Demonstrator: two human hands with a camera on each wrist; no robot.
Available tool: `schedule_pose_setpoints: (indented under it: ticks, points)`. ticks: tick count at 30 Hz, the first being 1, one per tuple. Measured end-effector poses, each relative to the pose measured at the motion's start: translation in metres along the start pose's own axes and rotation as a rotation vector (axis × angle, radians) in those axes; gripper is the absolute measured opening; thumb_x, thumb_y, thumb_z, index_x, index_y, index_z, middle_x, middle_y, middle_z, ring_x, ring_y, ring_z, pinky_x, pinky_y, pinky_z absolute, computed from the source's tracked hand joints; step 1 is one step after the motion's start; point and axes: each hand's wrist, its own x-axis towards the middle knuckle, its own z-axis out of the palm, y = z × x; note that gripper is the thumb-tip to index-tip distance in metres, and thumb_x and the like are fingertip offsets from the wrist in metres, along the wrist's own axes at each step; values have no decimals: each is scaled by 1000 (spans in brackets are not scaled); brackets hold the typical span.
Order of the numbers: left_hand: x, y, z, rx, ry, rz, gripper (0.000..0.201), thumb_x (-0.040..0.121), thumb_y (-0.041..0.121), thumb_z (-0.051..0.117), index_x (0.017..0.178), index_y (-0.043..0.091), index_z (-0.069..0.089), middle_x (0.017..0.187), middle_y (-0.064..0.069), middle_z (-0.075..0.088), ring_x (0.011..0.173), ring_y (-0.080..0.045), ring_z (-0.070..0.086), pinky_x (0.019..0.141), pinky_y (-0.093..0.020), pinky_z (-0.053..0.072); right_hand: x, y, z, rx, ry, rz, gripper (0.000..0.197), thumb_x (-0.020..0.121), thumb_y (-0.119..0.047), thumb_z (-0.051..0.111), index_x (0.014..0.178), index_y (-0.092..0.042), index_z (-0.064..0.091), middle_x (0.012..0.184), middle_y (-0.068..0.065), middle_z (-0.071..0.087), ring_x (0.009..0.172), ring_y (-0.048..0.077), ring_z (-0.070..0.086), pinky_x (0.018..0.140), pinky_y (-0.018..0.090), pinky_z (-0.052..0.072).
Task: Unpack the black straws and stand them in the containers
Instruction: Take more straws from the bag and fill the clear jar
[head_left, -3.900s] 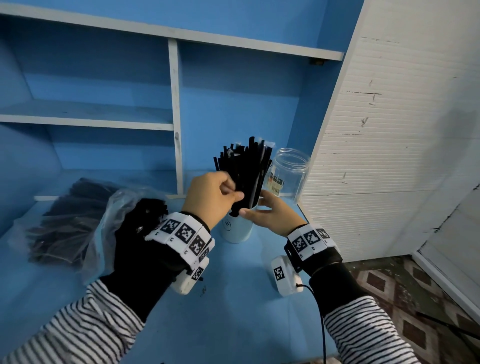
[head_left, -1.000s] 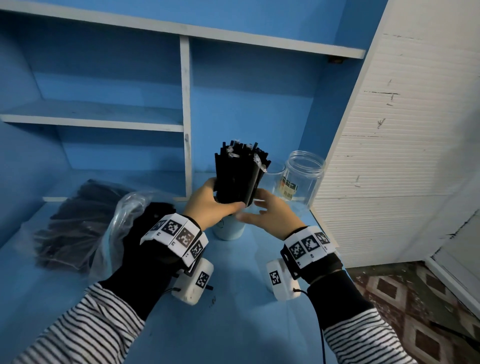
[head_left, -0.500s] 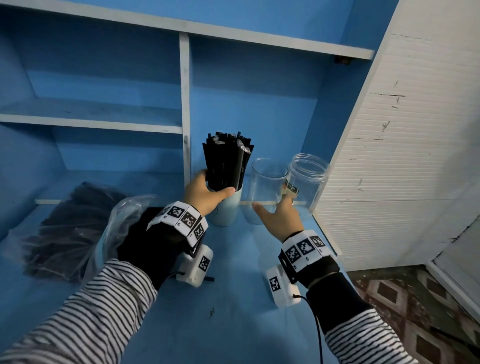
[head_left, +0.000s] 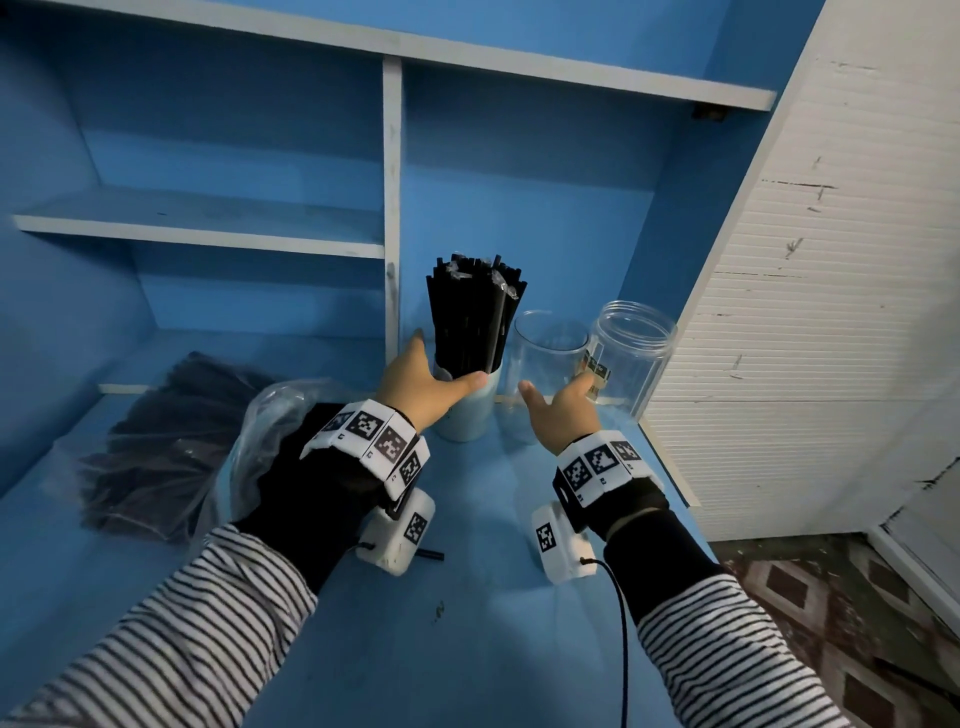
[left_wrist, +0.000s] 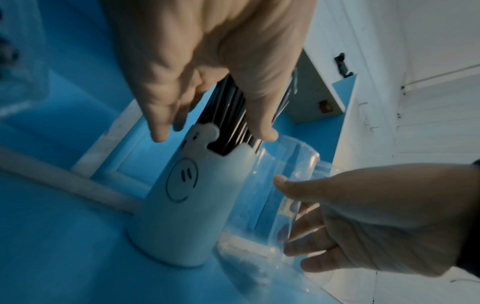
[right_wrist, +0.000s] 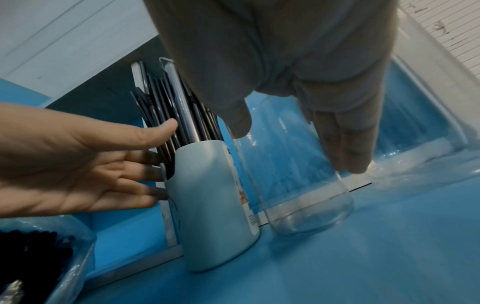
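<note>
A thick bundle of black straws (head_left: 472, 312) stands upright in a white smiley-face cup (head_left: 465, 410) beside the shelf divider. My left hand (head_left: 426, 384) lies open around the bundle just above the cup's rim, thumb touching the straws (right_wrist: 182, 123) and fingers straight on the far side. To its right my right hand (head_left: 561, 410) is open, thumb and fingers on either side of an empty clear glass (head_left: 545, 358) without gripping it. The cup (left_wrist: 187, 195) and the glass (right_wrist: 298, 185) stand close together.
An empty clear jar (head_left: 631, 358) with a label stands right of the glass, against the white slatted panel (head_left: 805, 338). A clear plastic bag of more black straws (head_left: 171, 436) lies at the left of the blue counter (head_left: 467, 623). Shelves rise behind.
The bundle has gone down into the white cup. My right hand let go of it and moved right to the clear glass. My left hand's grip has loosened to straight fingers.
</note>
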Motion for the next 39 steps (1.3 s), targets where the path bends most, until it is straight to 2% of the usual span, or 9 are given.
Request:
schedule_pose_setpoints:
  ticks: [3, 9, 14, 18, 23, 27, 32, 36, 39]
  points:
    - [-14, 5, -18, 42, 61, 26, 81, 83, 38, 71, 149, 16, 29, 149, -6, 42, 136, -23, 41, 107, -34, 36, -10, 1, -2, -8, -23, 1, 75, 96, -39, 52, 143, 4, 11, 146, 26, 37, 134, 36, 39, 106, 38, 32]
    - [-50, 18, -65, -8, 159, 184, 17, 85, 23, 68, 99, 32, 64, 102, 11, 64, 100, -12, 62, 83, -22, 44, -34, 8, -10, -15, -47, 2, 74, 94, -40, 55, 139, 6, 16, 147, 27, 34, 135, 36, 37, 107, 39, 32]
    - [-72, 11, -107, 131, 209, 211, 18, 84, 28, 67, 100, 35, 66, 110, 12, 63, 103, -12, 58, 91, -32, 47, -59, 12, -15, -48, -86, -4, 75, 94, -43, 53, 138, 7, 17, 144, 27, 37, 131, 36, 41, 102, 38, 35]
    - [-78, -12, -133, 416, 103, 54, 27, 79, 34, 68, 104, 42, 61, 119, 0, 57, 107, -22, 57, 95, -38, 46, -76, 8, -13, -52, -124, -37, 79, 93, -46, 53, 140, 5, 14, 149, 25, 33, 135, 35, 37, 103, 36, 34]
    - [-90, -30, -146, 449, -40, 65, 29, 82, 17, 71, 105, 34, 64, 78, 3, 59, 64, -15, 52, 56, -18, 37, -89, -2, -2, -72, -172, -69, 73, 93, -48, 53, 134, 2, 21, 141, 24, 42, 128, 35, 44, 88, 32, 35]
    - [-93, -40, -148, 414, -132, 73, 35, 84, 8, 67, 100, 39, 67, 128, 5, 61, 106, -17, 62, 88, -26, 45, -96, -6, -2, -83, -150, -85, 72, 89, -48, 59, 127, 4, 26, 122, 20, 52, 117, 34, 51, 80, 29, 34]
    - [-98, -48, -148, 382, -13, 67, 37, 84, 4, 63, 103, 35, 69, 123, 5, 61, 104, -22, 62, 80, -28, 45, -103, 1, -5, -126, 17, -226, 53, 84, -46, 66, 103, -4, 40, 104, 11, 51, 91, 26, 49, 74, 32, 39]
    - [-100, -50, -149, 329, 66, 57, 38, 84, 2, 63, 99, 35, 69, 119, 2, 65, 103, -17, 62, 85, -29, 48, -114, -4, 9, -351, -243, -393, 26, 87, -37, 64, 90, -13, 56, 87, 2, 59, 82, 19, 54, 59, 23, 38]
    - [-100, -51, -149, 296, 101, 55, 38, 84, 1, 62, 101, 34, 69, 116, 0, 66, 99, -13, 61, 77, -21, 42, -120, -6, 32, -496, -487, -422, 27, 87, -34, 65, 108, -18, 59, 108, 1, 60, 93, 18, 57, 73, 24, 44]
